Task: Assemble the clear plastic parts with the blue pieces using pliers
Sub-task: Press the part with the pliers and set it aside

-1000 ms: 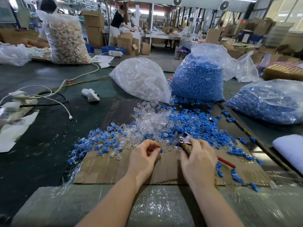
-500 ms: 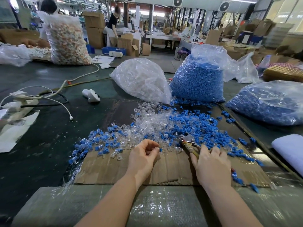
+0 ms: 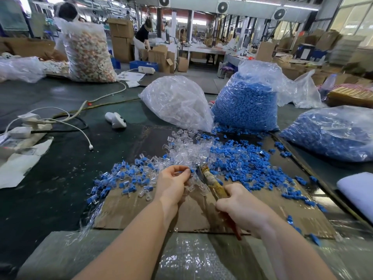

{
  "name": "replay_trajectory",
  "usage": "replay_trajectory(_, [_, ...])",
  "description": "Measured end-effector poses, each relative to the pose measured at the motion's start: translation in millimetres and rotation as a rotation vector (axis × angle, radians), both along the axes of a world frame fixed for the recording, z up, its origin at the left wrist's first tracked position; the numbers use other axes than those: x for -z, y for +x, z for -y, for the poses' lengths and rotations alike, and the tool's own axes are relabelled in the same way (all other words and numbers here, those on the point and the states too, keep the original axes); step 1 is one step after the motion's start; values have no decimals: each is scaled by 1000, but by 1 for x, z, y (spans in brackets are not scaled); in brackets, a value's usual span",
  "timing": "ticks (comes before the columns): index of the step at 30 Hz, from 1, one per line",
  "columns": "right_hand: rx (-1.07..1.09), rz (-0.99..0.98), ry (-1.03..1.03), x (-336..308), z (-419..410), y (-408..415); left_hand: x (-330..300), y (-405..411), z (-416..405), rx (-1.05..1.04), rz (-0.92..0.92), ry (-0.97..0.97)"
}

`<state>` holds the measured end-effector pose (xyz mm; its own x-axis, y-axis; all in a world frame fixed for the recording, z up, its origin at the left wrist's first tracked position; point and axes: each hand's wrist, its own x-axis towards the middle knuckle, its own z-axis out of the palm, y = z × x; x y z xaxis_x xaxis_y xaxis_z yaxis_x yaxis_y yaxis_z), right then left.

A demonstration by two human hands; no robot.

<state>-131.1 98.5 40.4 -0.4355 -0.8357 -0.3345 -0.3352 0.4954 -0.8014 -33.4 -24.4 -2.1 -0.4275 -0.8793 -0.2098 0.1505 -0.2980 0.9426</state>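
Two hands (image 3: 171, 184), pliers (image 3: 210, 178), blue pieces (image 3: 242, 160)

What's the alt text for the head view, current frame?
A person's left hand pinches a small blue piece while the right hand grips pliers angled toward it, over cardboard strewn with loose clear and blue parts. Behind sit a bag of clear parts and a bag of blue pieces.

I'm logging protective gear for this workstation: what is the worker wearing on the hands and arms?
Nothing that shows. The left hand and the right hand are bare, with no gloves, and no rings are visible. Both forearms are uncovered as far as the bottom edge of the view, with no sleeve, watch or wristband on the part that shows. The upper arms are out of view.
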Motion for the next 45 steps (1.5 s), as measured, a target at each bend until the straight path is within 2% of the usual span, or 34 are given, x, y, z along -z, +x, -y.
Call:
replay_trajectory(6, [-47, -2, 119, -12, 1, 8, 0, -4, 1, -61, 81, -52])
replay_trajectory(12, [-68, 3, 133, -14, 0, 9, 1, -5, -3, -95, 94, -50])
replay_trajectory(16, [-82, 32, 104, -13, 0, 10, -2, -6, -5, -112, 111, -64])
replay_trajectory(29, [-143, -132, 23, -15, -2, 12, -2, -11, -14, -139, 69, 1])
replay_trajectory(39, [-104, 72, 17, -13, -5, 11, -5, -8, -11, -155, 120, -49])
replay_trajectory(41, [-108, 42, 25, -13, -4, 12, -5, -7, -11, -158, 130, -59])
replay_trajectory(45, [-125, -145, 10, -11, -3, 16, -5, -7, -14, -168, 123, -60])
